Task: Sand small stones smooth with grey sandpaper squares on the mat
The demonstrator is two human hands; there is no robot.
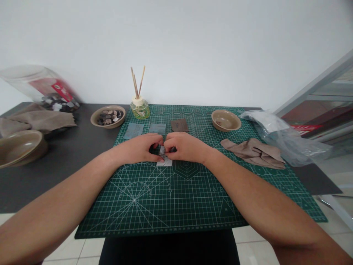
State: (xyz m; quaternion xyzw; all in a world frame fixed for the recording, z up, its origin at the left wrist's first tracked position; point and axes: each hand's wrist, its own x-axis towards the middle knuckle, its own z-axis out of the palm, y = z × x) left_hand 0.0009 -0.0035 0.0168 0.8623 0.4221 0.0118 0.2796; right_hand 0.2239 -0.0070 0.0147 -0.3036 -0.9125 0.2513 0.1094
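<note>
Both hands meet over the middle of a green cutting mat (171, 206). My left hand (143, 148) is curled, thumb and index finger at the left side of a small grey piece (162, 151). On its other side my right hand (184, 146) is closed, pinching the same piece with thumb and bent fingers. The fingers partly cover the piece, so its kind cannot be made out. Beneath it lies a small white sheet (167, 163). Just beyond the hands lie two blue-grey squares (134, 130) and a brown square (179, 125), which look like sandpaper.
A bowl of dark and pale pieces (108, 116) and a reed diffuser (140, 108) stand back left. A tan bowl (226, 120), brown cloth (255, 152) and clear plastic bag (286, 136) are right. Another bowl (22, 149), cloth (38, 119) and clear jar (41, 84) are far left.
</note>
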